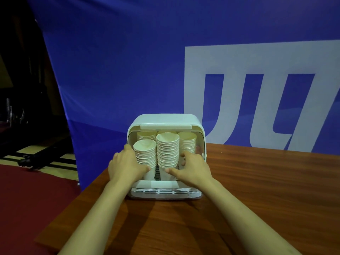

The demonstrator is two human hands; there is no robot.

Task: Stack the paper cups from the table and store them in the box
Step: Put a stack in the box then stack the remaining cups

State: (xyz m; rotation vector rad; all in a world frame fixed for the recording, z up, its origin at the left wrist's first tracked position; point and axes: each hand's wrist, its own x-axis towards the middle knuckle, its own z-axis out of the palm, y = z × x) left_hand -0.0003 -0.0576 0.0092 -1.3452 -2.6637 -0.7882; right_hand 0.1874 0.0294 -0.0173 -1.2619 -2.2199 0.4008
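Note:
A white plastic box [165, 120] with its front open stands on the brown wooden table [257, 190]. Several stacks of cream paper cups stand inside. A shorter front-left stack [145, 153] is gripped by my left hand [126, 165], thumb across its lower part. A taller front-middle stack [167, 150] is held by my right hand [191, 169], thumb on its base and fingers behind it. Further stacks [186, 142] stand at the back of the box, partly hidden. Both front stacks stand just inside the box's opening.
The box has a slotted tray lip [165, 191] at the front. A blue banner [147, 70] with white shapes hangs right behind the table. The table's left edge [73, 201] drops to a red floor. Dark stands lie on the floor at the left.

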